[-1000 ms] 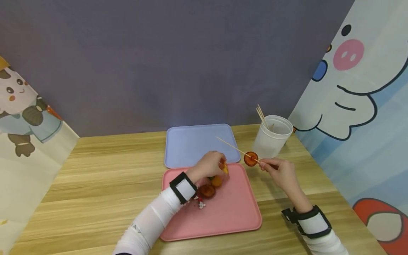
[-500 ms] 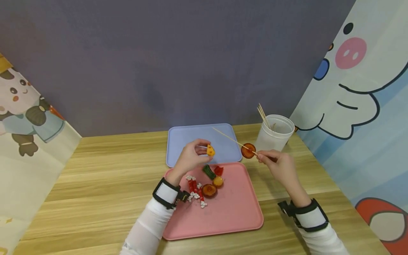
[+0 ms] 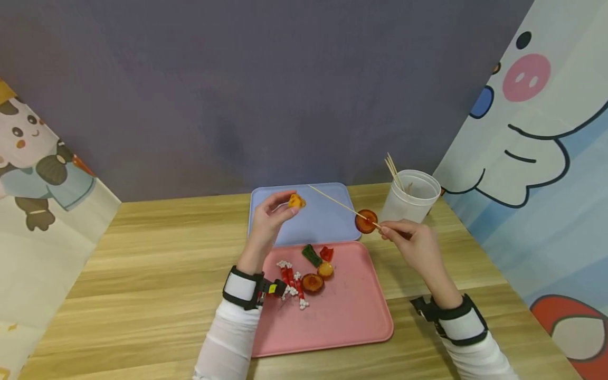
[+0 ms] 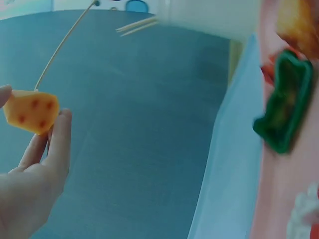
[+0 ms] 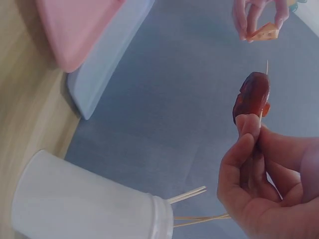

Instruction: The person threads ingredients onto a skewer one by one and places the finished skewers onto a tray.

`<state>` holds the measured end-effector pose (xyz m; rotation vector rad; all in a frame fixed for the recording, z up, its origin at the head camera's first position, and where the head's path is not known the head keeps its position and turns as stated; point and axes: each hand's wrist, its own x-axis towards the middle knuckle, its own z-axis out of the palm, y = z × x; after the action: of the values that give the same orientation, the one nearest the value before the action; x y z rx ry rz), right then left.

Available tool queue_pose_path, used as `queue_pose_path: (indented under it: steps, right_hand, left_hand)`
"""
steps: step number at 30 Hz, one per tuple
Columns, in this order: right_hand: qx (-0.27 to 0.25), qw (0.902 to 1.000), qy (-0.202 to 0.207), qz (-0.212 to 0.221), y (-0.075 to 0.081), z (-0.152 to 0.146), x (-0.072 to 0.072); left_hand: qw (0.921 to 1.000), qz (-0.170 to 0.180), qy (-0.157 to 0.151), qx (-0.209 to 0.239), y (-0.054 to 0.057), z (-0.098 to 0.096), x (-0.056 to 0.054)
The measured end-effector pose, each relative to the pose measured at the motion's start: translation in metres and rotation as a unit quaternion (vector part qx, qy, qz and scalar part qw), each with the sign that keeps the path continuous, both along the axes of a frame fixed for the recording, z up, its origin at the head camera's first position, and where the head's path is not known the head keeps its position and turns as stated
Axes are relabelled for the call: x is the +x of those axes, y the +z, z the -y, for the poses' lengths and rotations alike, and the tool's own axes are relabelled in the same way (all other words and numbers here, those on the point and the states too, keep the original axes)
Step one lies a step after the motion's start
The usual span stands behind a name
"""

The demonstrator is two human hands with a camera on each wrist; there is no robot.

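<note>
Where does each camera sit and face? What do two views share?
Head: worn on head, facing forward and down at the pink tray; left hand, right hand, sleeves show.
Left wrist: worn there, toward the yellow piece; left hand shows.
Right wrist: worn there, toward the skewered piece; both hands show.
Wrist views share the white cup.

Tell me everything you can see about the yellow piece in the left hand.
The yellow piece is an angular chunk with reddish-brown spots, smooth, perhaps plastic. The left hand pinches it in the air, seen against the blue tray in the head view. The skewer nearby does not pierce it.
</note>
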<state>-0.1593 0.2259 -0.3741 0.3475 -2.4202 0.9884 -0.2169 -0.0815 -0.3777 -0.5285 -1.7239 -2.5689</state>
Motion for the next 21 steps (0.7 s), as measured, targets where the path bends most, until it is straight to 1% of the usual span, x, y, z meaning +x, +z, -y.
queue_pose_path:
  steps: [2,5,9,14,21]
  right_hand:
    - [-0.009,0.9999,0.005,0.005,0.002,0.002,0.001]
    - [-0.017,0.9998,0.011,0.007,0.005,0.004,0.002]
    - [-0.018,0.9997,0.018,0.005,0.010,0.010,0.002]
    - [-0.024,0.9991,0.034,0.006,0.013,0.016,0.004]
    - [-0.039,0.9980,0.050,0.002,0.012,0.019,0.008]
  left_hand:
    - [0.9989,0.004,-0.013,0.045,0.000,0.001,-0.001]
    - [0.9936,0.004,-0.035,0.107,0.002,0.003,-0.004]
    - [0.9850,-0.008,-0.062,0.161,0.004,0.006,-0.006]
    - [0.9790,-0.027,-0.068,0.191,0.007,0.006,-0.008]
    - [0.9742,-0.044,-0.065,0.211,0.007,0.006,-0.008]
